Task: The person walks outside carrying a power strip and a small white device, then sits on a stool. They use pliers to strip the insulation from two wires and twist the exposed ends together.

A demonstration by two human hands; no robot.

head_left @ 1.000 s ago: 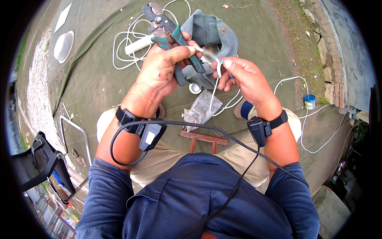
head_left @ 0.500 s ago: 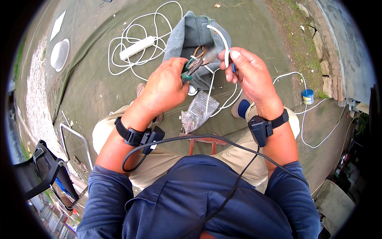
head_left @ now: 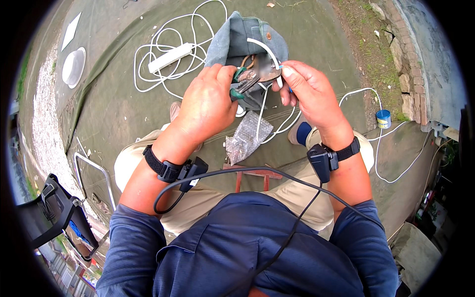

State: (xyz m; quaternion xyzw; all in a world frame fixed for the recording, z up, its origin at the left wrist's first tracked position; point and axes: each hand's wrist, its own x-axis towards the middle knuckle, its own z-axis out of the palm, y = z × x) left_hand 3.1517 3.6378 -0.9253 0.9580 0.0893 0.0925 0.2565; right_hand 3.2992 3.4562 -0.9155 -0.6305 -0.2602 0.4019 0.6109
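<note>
My left hand (head_left: 210, 101) is closed around the green handles of a pair of pliers (head_left: 249, 84), whose metal jaws point right, toward my other hand. Between the thumb and fingers of my right hand (head_left: 312, 91) is a white cable (head_left: 268, 50). Its free part arcs up and to the left, and a bit of blue wire shows at the fingertips. Whether the jaws touch the wire cannot be made out. Behind both hands an open grey cloth bag (head_left: 221, 44) stands on the ground, with tools partly hidden inside.
A white power strip (head_left: 169, 58) lies amid its looped cord at far left. Bubble wrap (head_left: 248, 136) sits between my feet, beyond a reddish wooden stool (head_left: 252, 174). To the right, a blue can (head_left: 383, 119) stands among white cable. A black cord (head_left: 277, 173) crosses between my wrists.
The pliers have tilted and shifted slightly right, their jaws nearer my right hand. The cable's upper arc has moved left and down, and my right hand sits a little lower.
</note>
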